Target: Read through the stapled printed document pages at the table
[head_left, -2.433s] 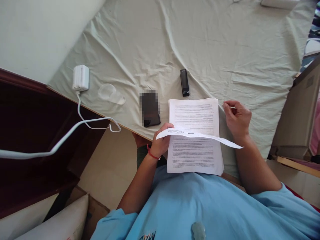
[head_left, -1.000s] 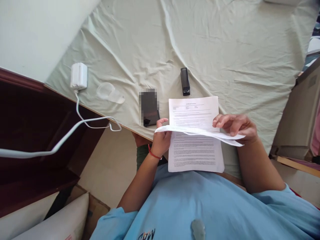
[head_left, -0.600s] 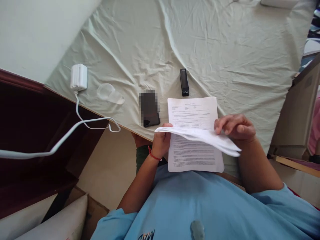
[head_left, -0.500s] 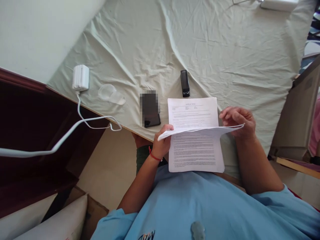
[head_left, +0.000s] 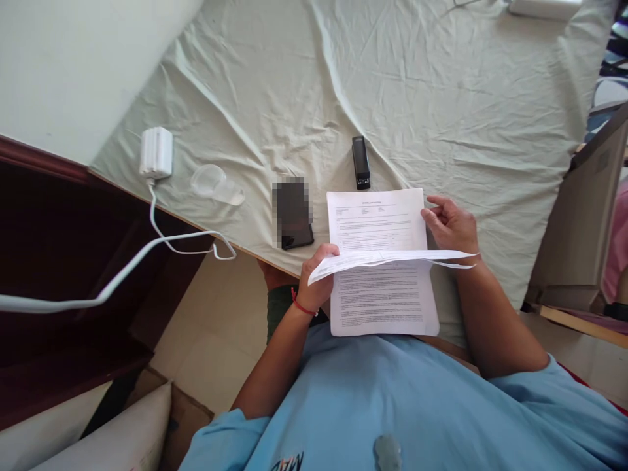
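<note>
My left hand [head_left: 316, 271] is closed around the left end of a few loose sheets [head_left: 387, 259], which stand on edge with their far end fanning apart at the right. Beneath them lies a stack of printed pages [head_left: 383, 301], text side up, at the near side of the table. At the stack's upper right edge is my right hand [head_left: 452, 226], thumb and fingers apart, the thumb tip at the paper's side. It appears to grip nothing. Just beyond the stack's top edge rests a black stapler [head_left: 361, 163].
Left of the pages lies a dark phone [head_left: 295, 216], partly pixelated. Farther left are a clear plastic cup-like item [head_left: 210, 182] and a white charger [head_left: 157, 154] with its white cable [head_left: 147, 252]. A pale, wrinkled cloth [head_left: 441, 85] covers the table.
My right hand has moved left and slightly up, from the sheets' right end to the stack's edge. The raised sheets' right ends have spread apart and dropped a little. My left hand keeps its hold.
</note>
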Available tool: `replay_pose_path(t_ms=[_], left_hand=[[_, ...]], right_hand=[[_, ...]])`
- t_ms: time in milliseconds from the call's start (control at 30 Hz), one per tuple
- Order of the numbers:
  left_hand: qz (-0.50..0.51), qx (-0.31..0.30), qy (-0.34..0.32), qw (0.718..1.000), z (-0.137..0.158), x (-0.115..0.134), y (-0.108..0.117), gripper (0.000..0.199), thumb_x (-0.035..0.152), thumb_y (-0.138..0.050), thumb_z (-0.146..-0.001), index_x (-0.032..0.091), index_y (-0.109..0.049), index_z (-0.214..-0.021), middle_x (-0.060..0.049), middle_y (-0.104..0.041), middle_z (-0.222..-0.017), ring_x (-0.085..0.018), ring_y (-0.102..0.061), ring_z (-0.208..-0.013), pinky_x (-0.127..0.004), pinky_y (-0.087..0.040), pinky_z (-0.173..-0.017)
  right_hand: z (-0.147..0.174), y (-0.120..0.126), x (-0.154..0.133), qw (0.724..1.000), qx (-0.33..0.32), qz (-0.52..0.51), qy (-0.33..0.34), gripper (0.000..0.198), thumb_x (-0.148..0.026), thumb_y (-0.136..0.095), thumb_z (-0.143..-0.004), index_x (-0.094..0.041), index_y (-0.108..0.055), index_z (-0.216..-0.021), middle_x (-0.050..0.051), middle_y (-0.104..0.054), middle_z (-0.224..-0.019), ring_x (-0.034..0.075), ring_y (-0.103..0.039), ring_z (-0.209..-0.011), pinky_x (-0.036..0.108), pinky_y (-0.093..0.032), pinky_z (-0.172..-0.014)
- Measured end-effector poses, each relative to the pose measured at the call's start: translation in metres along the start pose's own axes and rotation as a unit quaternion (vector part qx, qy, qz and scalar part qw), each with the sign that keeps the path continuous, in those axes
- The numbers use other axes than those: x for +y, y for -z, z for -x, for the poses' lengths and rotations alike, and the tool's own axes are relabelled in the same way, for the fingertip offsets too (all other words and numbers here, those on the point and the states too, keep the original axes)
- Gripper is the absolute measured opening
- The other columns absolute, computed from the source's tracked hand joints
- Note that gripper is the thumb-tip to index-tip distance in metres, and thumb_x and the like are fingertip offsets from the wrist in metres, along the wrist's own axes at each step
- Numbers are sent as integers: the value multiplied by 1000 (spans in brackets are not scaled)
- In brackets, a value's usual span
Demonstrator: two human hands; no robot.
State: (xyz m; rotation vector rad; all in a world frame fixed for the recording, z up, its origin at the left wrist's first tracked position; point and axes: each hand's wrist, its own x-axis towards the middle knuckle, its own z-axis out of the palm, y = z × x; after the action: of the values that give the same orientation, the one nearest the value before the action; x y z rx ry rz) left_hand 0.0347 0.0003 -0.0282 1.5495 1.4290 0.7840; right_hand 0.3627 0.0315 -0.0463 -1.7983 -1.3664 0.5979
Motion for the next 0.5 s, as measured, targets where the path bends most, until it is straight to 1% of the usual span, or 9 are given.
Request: replay_pose_path(t_ms=[33,100,167,200,267,367,500], left_hand=[[-3,1,-1,1000,0,0,0,22,45,-69,-86,25,-62,-91,5,-58,-71,-14,-50,-64,-24,-43,-61],[-9,0,-3,1000,0,2,0,22,45,-69,-86,25,-62,-90,5,-57,-70,-14,-49,-63,-24,-42,-60],[-15,2,-6,1000,0,4,1,22,45,-67,-87,24,-62,-90,5,-57,-70,-14,-49,-63,-24,-43,-60],[-17,3,-7,1000,0,5,1,22,46,-67,-88,24,-62,-90,5,-57,-70,-14,-50,-64,-24,-43,-61],[-18,3,-4,1000,0,6,1,22,46,-65,-88,24,-62,-90,5,-59,-72,-14,-51,-65,-24,-44,-63],[-11,-2,4,1000,1,4,0,22,46,-65,-89,24,-62,-91,5,-60,-73,-14,-51,-65,-24,-43,-62],[-6,2,-1,1000,0,0,-1,20,44,-65,-89,24,-63,-90,5,-59,-71,-15,-51,-65,-25,-44,-63]], right_hand=[[0,0,-2,1000,-8,-8,-5,35,-47,-72,-90,-22,-77,-113,3,-79,-84,19,-67,-67,35,-53,-71],[1,1,-5,999,-13,-25,-18,27,-47,-75,-87,-23,-77,-98,2,-77,-80,17,-64,-64,33,-51,-67],[2,1,-8,999,-10,-35,-22,24,-47,-78,-82,-23,-73,-83,1,-72,-74,15,-57,-59,31,-45,-61],[2,1,-9,999,-8,-39,-19,24,-46,-79,-81,-23,-71,-79,0,-70,-71,14,-54,-57,30,-43,-59],[3,1,-10,999,-10,-46,-14,24,-45,-78,-79,-23,-69,-75,-2,-66,-66,13,-50,-55,30,-40,-57],[2,1,-9,999,-13,-46,-11,24,-46,-74,-81,-23,-70,-76,-2,-66,-64,13,-52,-56,30,-41,-58],[2,1,-7,999,-9,-35,0,23,-45,-72,-82,-23,-74,-79,-1,-67,-64,15,-54,-57,31,-42,-59]])
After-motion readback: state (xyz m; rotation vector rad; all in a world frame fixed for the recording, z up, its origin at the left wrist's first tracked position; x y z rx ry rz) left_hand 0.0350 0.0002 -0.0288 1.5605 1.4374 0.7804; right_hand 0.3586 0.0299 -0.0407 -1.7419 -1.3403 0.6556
